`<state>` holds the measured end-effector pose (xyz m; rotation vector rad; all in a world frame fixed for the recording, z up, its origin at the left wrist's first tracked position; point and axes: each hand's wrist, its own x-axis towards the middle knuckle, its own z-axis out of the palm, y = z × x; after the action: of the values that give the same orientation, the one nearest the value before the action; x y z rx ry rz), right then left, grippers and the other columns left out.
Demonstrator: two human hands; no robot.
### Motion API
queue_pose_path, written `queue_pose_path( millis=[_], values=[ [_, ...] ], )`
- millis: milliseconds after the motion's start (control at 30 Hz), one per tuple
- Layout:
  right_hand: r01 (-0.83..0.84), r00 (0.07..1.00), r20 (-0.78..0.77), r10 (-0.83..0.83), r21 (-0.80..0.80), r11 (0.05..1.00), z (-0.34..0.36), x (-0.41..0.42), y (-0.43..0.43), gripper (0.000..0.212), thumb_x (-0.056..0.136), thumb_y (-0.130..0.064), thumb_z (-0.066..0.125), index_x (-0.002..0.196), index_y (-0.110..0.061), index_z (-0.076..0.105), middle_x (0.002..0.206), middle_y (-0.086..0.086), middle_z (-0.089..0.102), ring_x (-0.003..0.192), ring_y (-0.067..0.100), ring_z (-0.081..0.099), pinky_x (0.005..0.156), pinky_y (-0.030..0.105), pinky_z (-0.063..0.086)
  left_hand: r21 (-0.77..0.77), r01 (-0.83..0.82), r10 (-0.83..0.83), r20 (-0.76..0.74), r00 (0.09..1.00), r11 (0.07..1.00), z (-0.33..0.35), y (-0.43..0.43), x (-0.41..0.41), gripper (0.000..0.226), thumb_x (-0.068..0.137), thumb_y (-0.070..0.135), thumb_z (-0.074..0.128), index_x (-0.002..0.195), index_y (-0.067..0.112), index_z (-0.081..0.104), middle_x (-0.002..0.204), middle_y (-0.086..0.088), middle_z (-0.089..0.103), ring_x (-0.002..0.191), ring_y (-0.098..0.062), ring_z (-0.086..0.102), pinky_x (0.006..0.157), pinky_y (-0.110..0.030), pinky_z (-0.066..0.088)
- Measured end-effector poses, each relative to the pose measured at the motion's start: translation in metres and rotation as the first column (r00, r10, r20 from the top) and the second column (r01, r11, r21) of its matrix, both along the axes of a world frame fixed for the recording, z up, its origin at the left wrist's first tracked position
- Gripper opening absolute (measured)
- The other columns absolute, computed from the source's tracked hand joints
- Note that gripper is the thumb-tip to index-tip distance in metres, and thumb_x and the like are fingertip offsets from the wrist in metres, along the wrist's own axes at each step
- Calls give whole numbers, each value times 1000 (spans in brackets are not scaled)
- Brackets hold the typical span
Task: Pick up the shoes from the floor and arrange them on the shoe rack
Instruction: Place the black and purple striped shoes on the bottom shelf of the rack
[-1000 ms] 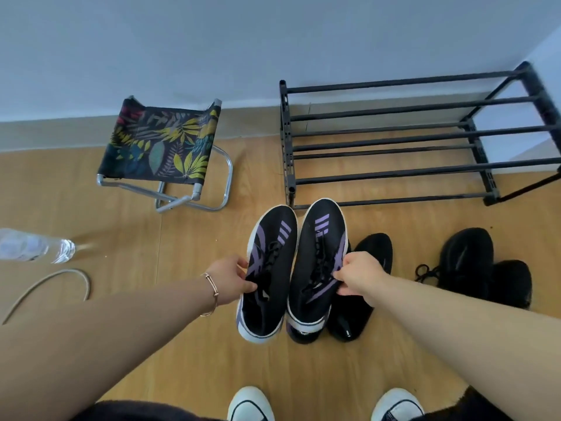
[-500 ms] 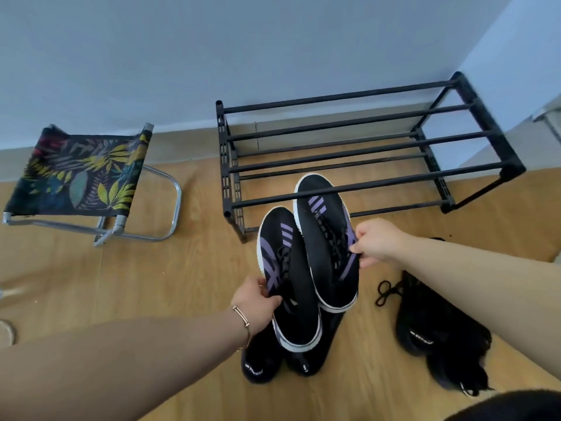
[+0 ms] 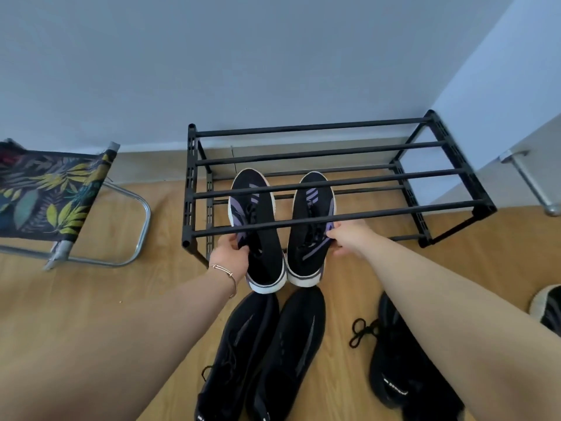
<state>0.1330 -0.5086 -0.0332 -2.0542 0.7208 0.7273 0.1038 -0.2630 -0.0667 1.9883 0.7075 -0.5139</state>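
Two black-and-purple sneakers are counted, one held at the left and one held at the right, both pushed partway under the top bars of the rack. One black shoe rack is seen against the wall. Two plain black shoes are counted side by side on the floor, and at least one more black shoe lies to their right, partly hidden by an arm. One further shoe is cut by the right edge. One folding stool and two hands are seen, with one bracelet.
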Motion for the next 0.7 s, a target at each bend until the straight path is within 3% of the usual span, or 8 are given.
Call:
queue_pose_path(
  millis=[67, 133, 233, 333, 433, 500, 633, 700],
  values=[
    [62, 998, -2, -61, 46, 997, -5, 8, 4, 12, 96, -12, 59, 107, -9, 62, 114, 14, 69, 93, 30, 71, 87, 46, 60, 5, -41, 41, 5, 999, 999, 2, 3, 16, 30, 98, 22, 55, 126, 16, 61, 115, -10, 69, 103, -33, 64, 96, -43, 54],
    [86, 996, -2, -86, 85, 993, -6, 16, 10, 10, 96, -6, 57, 105, -9, 61, 109, 15, 70, 91, 32, 72, 83, 49, 60, -50, -82, 84, 50, 995, 995, 2, 4, 29, 35, 99, 20, 52, 133, 21, 56, 118, -7, 65, 109, -31, 61, 103, -45, 50],
    [60, 998, 14, -61, 86, 994, -6, 26, 16, 12, 94, -3, 54, 85, -7, 62, 99, 16, 70, 90, 36, 71, 81, 53, 60, -3, -41, 41, 101, 994, 999, -2, 6, 44, 43, 97, 12, 52, 140, 16, 52, 129, -10, 64, 120, -32, 60, 106, -46, 48],
    [-18, 997, 76, 13, 72, 997, -14, 36, 21, 23, 94, -4, 51, 72, -9, 57, 90, 17, 68, 87, 37, 70, 79, 53, 61, 71, -28, 19, 112, 994, 997, -4, 10, 50, 40, 98, 8, 53, 137, 8, 56, 127, -13, 66, 117, -34, 62, 101, -40, 48],
    [-203, 963, 163, 216, -93, 975, -24, 44, 27, 20, 98, -16, 54, 79, -11, 59, 92, 13, 67, 85, 30, 67, 74, 39, 58, 75, -36, 27, 114, 993, 997, -11, 14, 54, 39, 98, 7, 52, 136, 6, 57, 128, -15, 66, 117, -34, 62, 102, -41, 49],
    [-245, 938, 203, 282, -186, 951, -29, 48, 34, 16, 99, -20, 53, 87, -13, 59, 94, 11, 65, 83, 25, 60, 67, 28, 46, 82, -38, 29, 104, 994, 996, -14, 16, 56, 38, 98, 6, 51, 136, 5, 57, 129, -16, 66, 119, -35, 61, 102, -41, 47],
    [-221, 932, 241, 272, -216, 951, -44, 50, 44, 19, 100, -22, 50, 100, -11, 65, 95, 8, 63, 86, 24, 59, 73, 29, 40, 90, -46, 36, 111, 993, 995, -21, 18, 58, 38, 99, 6, 50, 136, 5, 57, 131, -16, 65, 120, -35, 60, 103, -41, 47],
    [-206, 935, 247, 254, -204, 957, -47, 47, 48, 17, 100, -23, 51, 95, -13, 64, 91, 6, 62, 85, 23, 58, 71, 29, 41, 99, -47, 36, 110, 993, 994, -24, 18, 59, 39, 99, 6, 50, 138, 5, 55, 133, -15, 64, 121, -35, 60, 104, -41, 47]
  ],
)
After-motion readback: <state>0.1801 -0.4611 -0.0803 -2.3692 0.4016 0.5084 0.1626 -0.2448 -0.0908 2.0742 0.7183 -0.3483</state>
